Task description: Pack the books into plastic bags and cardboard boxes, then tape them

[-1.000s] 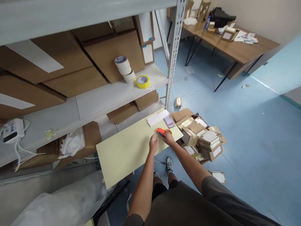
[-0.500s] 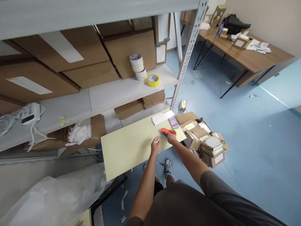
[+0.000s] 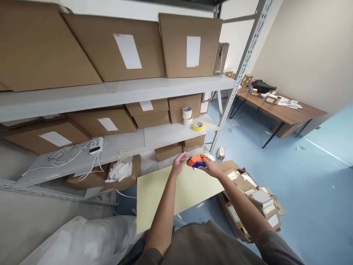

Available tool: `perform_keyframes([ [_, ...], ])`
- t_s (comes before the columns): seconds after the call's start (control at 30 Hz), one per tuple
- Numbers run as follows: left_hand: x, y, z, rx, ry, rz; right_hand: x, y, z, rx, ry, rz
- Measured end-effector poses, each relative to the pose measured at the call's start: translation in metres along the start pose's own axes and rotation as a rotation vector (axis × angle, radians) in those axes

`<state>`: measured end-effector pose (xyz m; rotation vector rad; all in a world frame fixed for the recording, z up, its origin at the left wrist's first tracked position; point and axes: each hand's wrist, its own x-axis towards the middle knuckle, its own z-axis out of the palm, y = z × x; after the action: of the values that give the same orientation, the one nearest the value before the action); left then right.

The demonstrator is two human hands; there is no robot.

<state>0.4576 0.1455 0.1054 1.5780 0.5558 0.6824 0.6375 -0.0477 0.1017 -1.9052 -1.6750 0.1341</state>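
Grip: right hand wrapped round tape dispenser; left hand loosely spread nearby.

The board lay before you, the dispenser over its right part, between your left hand and right hand. Beyond, on a shelf, the power strip lay left of stacked rolls. Piled boxes sat right, the table far right.
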Motion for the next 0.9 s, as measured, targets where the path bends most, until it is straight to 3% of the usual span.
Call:
perform_keyframes([
  [0.07,0.008,0.030,-0.021,0.013,-0.103,0.046,0.018,-0.021,-0.015,0.000,0.016,-0.071],
  [0.13,0.011,0.055,-0.039,0.065,-0.119,0.099,0.033,-0.039,-0.023,0.005,0.027,-0.118],
  [0.27,0.007,0.086,-0.067,0.187,-0.022,0.248,0.052,-0.069,-0.025,0.034,0.049,-0.103],
  [0.47,-0.012,0.104,-0.092,0.328,0.190,0.353,0.066,-0.106,-0.018,0.138,0.002,0.083],
  [0.57,-0.021,0.105,-0.093,0.372,0.284,0.383,0.070,-0.114,-0.015,0.204,-0.003,0.130],
  [0.73,-0.027,0.099,-0.078,0.448,0.436,0.451,0.080,-0.108,-0.017,0.247,-0.047,0.117],
  [0.9,-0.012,0.098,-0.068,0.389,0.467,0.363,0.098,-0.088,-0.031,0.243,-0.099,0.051],
])
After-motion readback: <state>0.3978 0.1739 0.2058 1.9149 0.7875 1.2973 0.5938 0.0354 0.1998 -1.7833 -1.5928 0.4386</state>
